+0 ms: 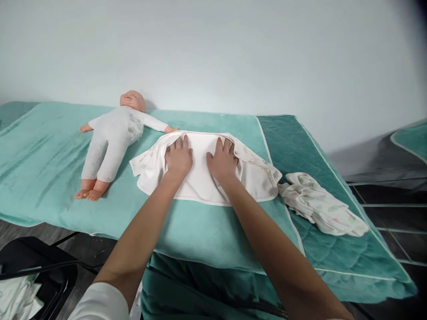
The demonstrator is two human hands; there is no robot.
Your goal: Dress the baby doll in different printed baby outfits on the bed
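Note:
A small white baby shirt [200, 178] lies spread out on the green bed cover, its inside facing up and its printed sleeves reaching to both sides. My left hand [180, 158] rests on the shirt's left part, fingers stretched out, the tips near the folded front edge. On the right part lies my right hand [223, 159], also flat with its fingers apart. Neither hand grips the cloth. A baby doll [113, 129] in a white body lies on its back to the left, one hand touching or nearly touching the shirt's top edge.
Right of the shirt lies a crumpled printed baby garment [323, 206] on the darker quilted mattress cover [283, 142]. A black chair [40, 258] with printed cloth [20, 298] on it stands at lower left. The white wall [213, 53] runs behind the bed.

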